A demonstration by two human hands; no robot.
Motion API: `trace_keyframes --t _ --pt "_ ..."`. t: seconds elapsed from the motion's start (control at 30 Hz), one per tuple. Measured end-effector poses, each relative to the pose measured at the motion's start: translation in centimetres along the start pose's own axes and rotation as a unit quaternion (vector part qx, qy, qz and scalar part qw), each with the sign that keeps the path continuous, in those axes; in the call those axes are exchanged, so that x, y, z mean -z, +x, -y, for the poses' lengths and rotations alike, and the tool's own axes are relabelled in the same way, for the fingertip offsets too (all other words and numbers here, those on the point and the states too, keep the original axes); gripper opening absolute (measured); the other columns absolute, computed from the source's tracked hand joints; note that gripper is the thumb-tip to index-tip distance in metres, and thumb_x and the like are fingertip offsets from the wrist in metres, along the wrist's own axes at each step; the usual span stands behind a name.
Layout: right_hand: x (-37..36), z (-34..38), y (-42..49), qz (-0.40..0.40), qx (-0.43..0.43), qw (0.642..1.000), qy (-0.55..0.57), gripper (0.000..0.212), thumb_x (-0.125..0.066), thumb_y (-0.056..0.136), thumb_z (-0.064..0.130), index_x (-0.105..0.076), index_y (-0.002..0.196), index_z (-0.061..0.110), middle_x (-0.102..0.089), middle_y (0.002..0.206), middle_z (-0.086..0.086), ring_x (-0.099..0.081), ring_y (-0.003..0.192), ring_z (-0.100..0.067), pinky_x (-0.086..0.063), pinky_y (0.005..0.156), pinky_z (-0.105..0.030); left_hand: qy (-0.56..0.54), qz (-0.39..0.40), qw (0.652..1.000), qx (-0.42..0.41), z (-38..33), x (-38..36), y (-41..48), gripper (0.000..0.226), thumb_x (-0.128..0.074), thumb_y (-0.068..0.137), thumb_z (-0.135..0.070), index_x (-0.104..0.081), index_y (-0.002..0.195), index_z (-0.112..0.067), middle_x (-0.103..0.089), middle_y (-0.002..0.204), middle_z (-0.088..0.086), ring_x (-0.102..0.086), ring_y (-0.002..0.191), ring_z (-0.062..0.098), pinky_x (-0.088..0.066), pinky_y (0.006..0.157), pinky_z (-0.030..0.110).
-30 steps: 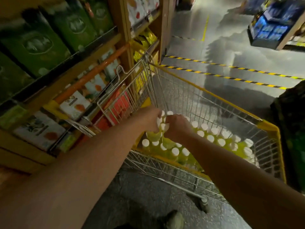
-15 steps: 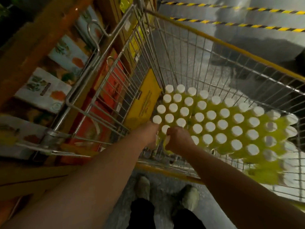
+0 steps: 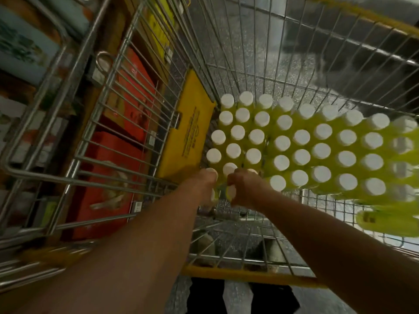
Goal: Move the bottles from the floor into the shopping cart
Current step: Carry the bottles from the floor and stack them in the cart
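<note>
Shopping cart point(image 3: 226, 41): one, filling the frame. The view now looks straight down into its basket, where a second ago it looked across the rim.
Floor point(image 3: 238, 298): a strip at the bottom centre and patches through the wire. No bottles show on it, so I cannot tell how many remain.
Standing bottles point(image 3: 320, 150): one packed block, yellow-green with white caps, on the basket bottom from centre to right. There are over forty caps; the right edge is too blurred for an exact count.
Yellow flap point(image 3: 188, 132): one, against the left wire wall, beside the block's left edge.
Lying bottle point(image 3: 390, 223): one, on its side at lower right, just beside the block.
Left hand point(image 3: 203, 184): grip curled round one held bottle point(image 3: 213, 196) at the block's near left corner, deeper in the basket than a second ago.
Right hand point(image 3: 246, 189): just beside the left hand, grip curled round a second held bottle point(image 3: 231, 191), likewise deeper.
Meaning: two more bottles are nearly down beside the block, and letting go looks like the next step.
</note>
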State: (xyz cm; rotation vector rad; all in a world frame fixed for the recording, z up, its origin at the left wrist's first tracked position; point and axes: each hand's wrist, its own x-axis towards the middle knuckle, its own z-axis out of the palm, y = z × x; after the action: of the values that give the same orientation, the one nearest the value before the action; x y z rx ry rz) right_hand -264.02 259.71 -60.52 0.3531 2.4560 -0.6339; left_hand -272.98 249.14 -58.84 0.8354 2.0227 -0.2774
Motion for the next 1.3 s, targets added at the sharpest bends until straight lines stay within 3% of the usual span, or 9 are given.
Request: trace_keyframes --t 0.1,0.3,0.47,0.7,0.83,0.97,1.13,1.3 --pt "-0.6 -0.3 0.7 0.023 0.018 0.999 -0.023 0.057 -0.078 0.076 0.022 -0.054 0.127 0.012 -0.053 0.124 -0.011 -0.055 0.112 -0.027 -0.047 0.087 -0.032 0.029 -0.008 0.999 -0.010 -0.4 -0.5 0.9 0.045 -0.070 0.085 -0.015 -0.047 0.123 -0.006 -0.050 0.126 0.013 -0.053 0.112 0.027 -0.043 0.080 0.031" --pt "-1.9 -0.6 1.9 0.037 0.063 0.992 -0.099 0.052 -0.064 0.086 0.016 -0.046 0.134 0.012 -0.052 0.126 -0.014 -0.056 0.111 -0.029 -0.049 0.087 -0.036 0.077 -0.053 0.995 -0.028 -1.1 -1.4 1.9 0.031 -0.054 0.094 -0.008 -0.050 0.123 0.000 -0.050 0.125 0.017 -0.052 0.116 0.031 -0.045 0.091 0.037" --pt "-2.3 -1.1 2.1 0.030 0.082 0.990 -0.113 0.045 -0.059 0.090 0.016 -0.047 0.132 0.012 -0.053 0.127 -0.011 -0.056 0.112 -0.026 -0.047 0.085 -0.033 0.119 -0.064 0.989 -0.056 -0.1 -2.6 2.7 0.033 -0.044 0.098 -0.008 -0.045 0.130 0.000 -0.048 0.132 0.017 -0.051 0.119 0.032 -0.043 0.086 0.035" --pt "-2.3 -1.2 1.4 0.042 0.103 0.986 -0.121 0.051 -0.061 0.090 0.024 -0.044 0.136 0.014 -0.049 0.133 -0.009 -0.054 0.116 -0.026 -0.046 0.089 -0.033 0.113 -0.092 0.988 -0.044 0.6 -3.5 2.5 0.040 -0.059 0.091 -0.010 -0.045 0.128 -0.007 -0.046 0.133 0.011 -0.053 0.117 0.028 -0.046 0.091 0.036" --pt "-2.3 -1.1 0.6 0.052 0.101 0.986 -0.126 0.051 -0.064 0.088 0.026 -0.046 0.134 0.014 -0.051 0.131 -0.009 -0.056 0.113 -0.027 -0.048 0.088 -0.036 0.133 -0.051 0.988 -0.058 0.8 -3.5 1.9 0.058 -0.074 0.081 -0.025 -0.045 0.129 -0.012 -0.048 0.134 0.009 -0.052 0.119 0.026 -0.046 0.092 0.036" --pt "-0.7 -0.5 -0.6 0.025 0.098 0.987 -0.124 0.050 -0.067 0.086 0.032 -0.051 0.129 0.013 -0.056 0.125 -0.008 -0.058 0.110 -0.026 -0.051 0.085 -0.035 0.125 -0.012 0.990 -0.068 0.8 -2.6 0.1 0.054 -0.069 0.085 -0.033 -0.048 0.129 -0.010 -0.049 0.133 0.011 -0.051 0.120 0.028 -0.046 0.096 0.037" --pt "4.0 0.9 -2.9 -0.036 0.068 0.987 -0.141 0.039 -0.060 0.090 0.029 -0.053 0.125 0.012 -0.055 0.122 -0.010 -0.058 0.109 -0.030 -0.049 0.080 -0.034 0.087 -0.105 0.989 -0.065 0.3 0.9 -4.5 0.037 -0.064 0.086 -0.032 -0.057 0.116 -0.011 -0.057 0.116 0.010 -0.057 0.106 0.027 -0.049 0.081 0.035" --pt "9.1 3.7 -6.6 -0.076 0.063 0.977 -0.188 0.035 -0.054 0.092 0.029 -0.053 0.124 0.013 -0.055 0.122 -0.009 -0.056 0.112 -0.028 -0.044 0.071 -0.031 0.041 -0.224 0.974 0.010 -0.8 4.6 -12.4 0.024 -0.058 0.091 -0.025 -0.059 0.107 -0.007 -0.058 0.106 0.012 -0.059 0.094 0.029 -0.050 0.075 0.038"
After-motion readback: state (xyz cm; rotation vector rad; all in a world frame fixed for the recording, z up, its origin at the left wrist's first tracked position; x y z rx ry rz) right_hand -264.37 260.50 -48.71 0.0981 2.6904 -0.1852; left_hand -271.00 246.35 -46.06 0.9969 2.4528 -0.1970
